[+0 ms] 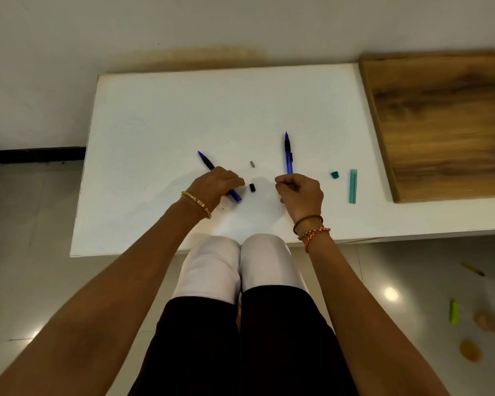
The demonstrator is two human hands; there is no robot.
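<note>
Our left hand (216, 185) curls around the left pen (207, 162), which lies slanted on the white table (155, 110). Our right hand (300, 192) is curled at the rear end of the right pen (288, 155), and we cannot tell whether it grips anything. We judge reassembly to be in hand: next, pinch the black end piece (252, 187) lying between the hands and align it squarely with a barrel end.

On the table (183, 110), a cap (252, 187) is laid between the left pen (209, 164) and the right pen (288, 155), a case (353, 186) further right.
</note>
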